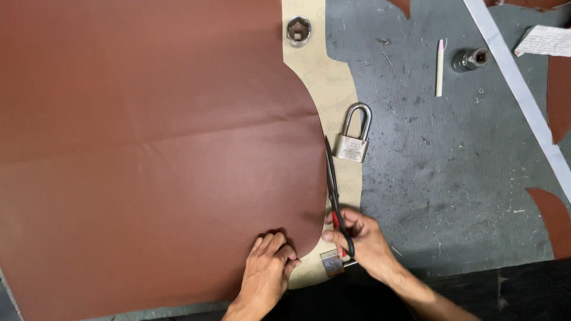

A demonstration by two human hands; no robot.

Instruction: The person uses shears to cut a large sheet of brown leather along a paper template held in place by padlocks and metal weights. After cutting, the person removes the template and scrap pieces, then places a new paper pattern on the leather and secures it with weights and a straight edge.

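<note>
Two hands at 6 o'clock of the view, both working the edge of a big brown leather sheet (148, 148) that covers the left half of the grey surface (452, 166).

Right hand (363, 238): fingers closed through the handles of black scissors (333, 190), blades pointing to 12 o'clock along the sheet's curved edge. Blades look nearly shut; tip sits just beside the padlock.

Left hand (267, 264): fingers bunched and pressed flat on the leather right at the cut line, at about 9 o'clock from the right hand. Pinning, not pinching.

Tan paper pattern (333, 89) lies under the sheet's right edge, running from 12 down to 6 o'clock. Weights on it: steel padlock (352, 139) mid-strip, a hex socket (298, 30) at the top, a small metal block (332, 263) at the bottom, touching the right hand.

Off at 1–2 o'clock, well apart: white marking pencil (439, 67), second socket (471, 59), white strip (523, 89), leather offcuts (556, 220).

Step in hand, my read: trimming the leather along the pattern curve, low section. Next stroke calls for the blades to follow the curve, the left hand holding the sheet taut and flat, with fingers clear of the blades. The padlock sits close to the blade path.
</note>
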